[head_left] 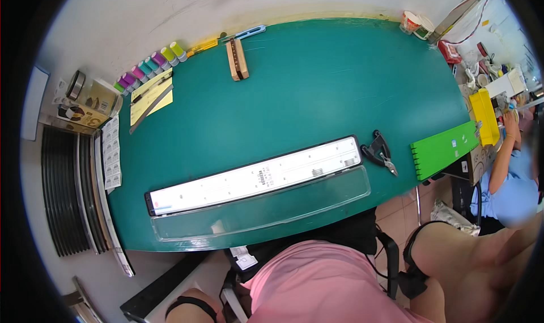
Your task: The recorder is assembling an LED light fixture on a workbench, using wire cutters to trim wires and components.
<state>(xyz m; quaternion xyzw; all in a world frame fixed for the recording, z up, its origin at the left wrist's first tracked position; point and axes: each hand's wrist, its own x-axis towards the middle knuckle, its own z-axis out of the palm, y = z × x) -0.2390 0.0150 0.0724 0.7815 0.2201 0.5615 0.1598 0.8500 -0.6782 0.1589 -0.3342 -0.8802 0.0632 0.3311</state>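
Neither of my hands shows in the head view. My right arm point(470, 266), with a black strap near the elbow, bends off toward the lower right edge. A bit of my left arm point(190, 307) with a black band sits at the bottom edge. In front of me on the green table point(294, 91) lies a long white light strip in a black frame point(255, 176). A long clear plastic cover point(266, 207) lies just in front of it along the table's near edge. Black-handled cutting pliers point(378, 151) rest to the right of the strip.
A green comb-like plastic part point(445, 149) overhangs the table's right edge. A wooden block point(237, 59), several coloured cylinders point(150, 66), yellow sheets point(150, 97) and a blue-handled tool point(246, 33) lie at the far side. Another person in blue point(513, 181) works at a cluttered bench on the right.
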